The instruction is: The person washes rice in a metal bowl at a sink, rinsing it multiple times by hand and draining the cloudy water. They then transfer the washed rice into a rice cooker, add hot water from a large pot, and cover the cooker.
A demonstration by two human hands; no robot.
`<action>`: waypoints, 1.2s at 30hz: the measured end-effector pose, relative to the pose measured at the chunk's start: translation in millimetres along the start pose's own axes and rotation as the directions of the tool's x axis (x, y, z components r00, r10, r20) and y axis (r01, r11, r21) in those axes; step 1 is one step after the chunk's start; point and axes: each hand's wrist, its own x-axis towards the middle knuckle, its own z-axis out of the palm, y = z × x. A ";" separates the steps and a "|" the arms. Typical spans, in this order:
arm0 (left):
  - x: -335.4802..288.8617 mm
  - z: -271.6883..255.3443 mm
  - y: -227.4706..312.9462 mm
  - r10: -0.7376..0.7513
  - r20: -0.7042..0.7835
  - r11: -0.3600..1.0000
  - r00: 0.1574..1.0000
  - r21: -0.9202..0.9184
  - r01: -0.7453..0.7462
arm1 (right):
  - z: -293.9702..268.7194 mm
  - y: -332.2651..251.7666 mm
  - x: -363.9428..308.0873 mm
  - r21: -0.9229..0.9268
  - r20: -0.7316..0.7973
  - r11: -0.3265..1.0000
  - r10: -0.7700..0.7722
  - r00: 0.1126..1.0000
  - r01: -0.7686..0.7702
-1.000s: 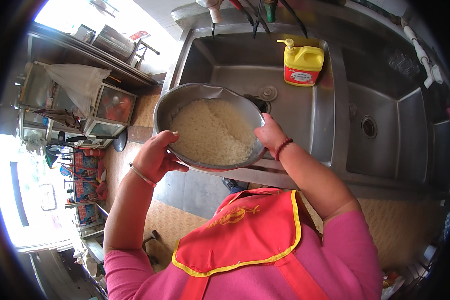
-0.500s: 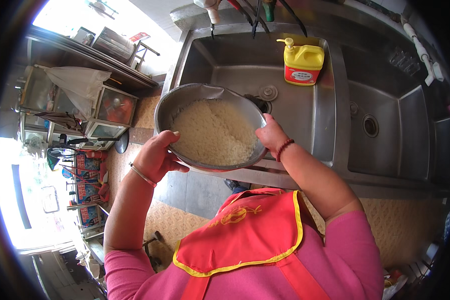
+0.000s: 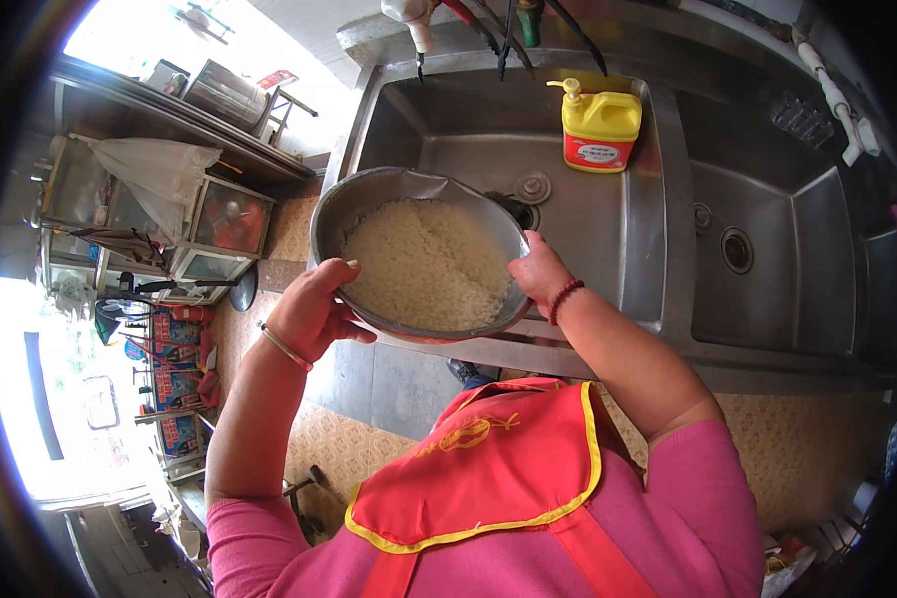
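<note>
Between my two hands is a wide metal bowl (image 3: 344, 204), held over the near left edge of the sink. White rice grains (image 3: 424, 269), wet-looking, cover its bottom. My left hand (image 3: 314, 311) grips the near left rim, thumb over the edge and fingers under the side. On the right rim my right hand (image 3: 543, 274) is closed, its fingers partly hidden behind the bowl. A red beaded bracelet circles the right wrist and a pale bangle the left. Something reddish shows under the bowl's near edge; I cannot tell what it is.
Beyond the bowl lies a steel sink basin (image 3: 588, 249) with a drain strainer (image 3: 531, 187). A yellow pump bottle (image 3: 600, 125) stands at its far right. Another basin (image 3: 767, 279) adjoins on the right. Hoses (image 3: 508, 40) hang at the back; glass-fronted cabinets (image 3: 219, 214) line the left.
My hands and the bowl of rice keep almost the same place and grip. The view has shifted very slightly.
</note>
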 end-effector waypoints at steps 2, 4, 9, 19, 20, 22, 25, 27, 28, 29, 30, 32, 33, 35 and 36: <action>-1.4 0.9 1.0 0.003 -0.004 1.000 1.000 0.012 -0.003 | 0.6 0.0 -0.4 -0.010 -0.003 1.000 -0.003 1.000 0.003; -2.0 1.7 2.2 0.016 -0.004 0.999 1.000 0.028 -0.016 | 1.1 0.4 -0.3 -0.006 -0.009 1.000 0.006 1.000 -0.006; 0.8 3.8 5.5 0.001 -0.021 1.000 1.000 0.011 0.000 | 2.1 1.7 -0.8 0.038 0.002 0.999 0.039 0.999 -0.039; 2.8 8.0 12.4 0.002 -0.054 0.997 0.999 0.081 0.002 | 2.1 -8.1 -12.4 0.088 -0.012 0.994 0.059 0.998 -0.058; 2.6 8.2 12.7 -0.002 -0.041 0.997 0.999 0.073 0.005 | 2.3 -9.2 -13.8 0.083 -0.018 0.995 0.064 0.998 -0.063; 2.4 8.4 13.3 0.000 -0.038 0.996 0.999 0.086 0.003 | 2.6 -11.1 -15.8 0.081 -0.025 0.994 0.072 0.997 -0.070; 2.3 7.9 14.2 -0.009 -0.042 0.996 0.999 0.093 0.012 | 3.0 -12.8 -17.8 0.084 -0.024 0.994 0.078 0.997 -0.075; 2.7 7.7 14.7 -0.012 -0.031 0.996 0.999 0.089 0.014 | 2.8 -14.0 -18.7 0.079 -0.027 0.994 0.083 0.996 -0.081; 2.9 7.6 14.9 -0.010 -0.036 0.995 0.999 0.100 0.014 | 2.6 -14.7 -19.2 0.078 -0.019 0.994 0.077 0.997 -0.075; 3.1 7.4 15.1 -0.015 -0.030 0.995 0.999 0.102 0.018 | 2.6 -15.5 -19.9 0.076 -0.020 0.994 0.079 0.997 -0.077; 3.6 7.2 15.4 -0.017 -0.031 0.994 0.999 0.111 0.020 | 2.5 -16.5 -20.6 0.074 -0.024 0.993 0.093 0.995 -0.091; 3.8 6.8 15.4 -0.010 -0.034 0.991 0.999 0.132 0.014 | 2.4 -18.2 -22.4 0.106 -0.015 0.989 0.106 0.994 -0.104; 4.0 6.9 15.2 -0.002 -0.036 0.989 0.999 0.145 0.007 | 2.6 -18.8 -23.2 0.128 -0.013 0.986 0.109 0.994 -0.106; 3.9 6.6 15.6 0.007 -0.036 0.986 0.999 0.166 0.000 | 3.2 -19.2 -24.1 0.121 -0.040 0.988 0.101 0.994 -0.095; 3.9 6.6 15.9 0.007 -0.035 0.985 0.999 0.174 -0.001 | 3.6 -18.6 -24.1 0.125 -0.055 0.988 0.100 0.993 -0.093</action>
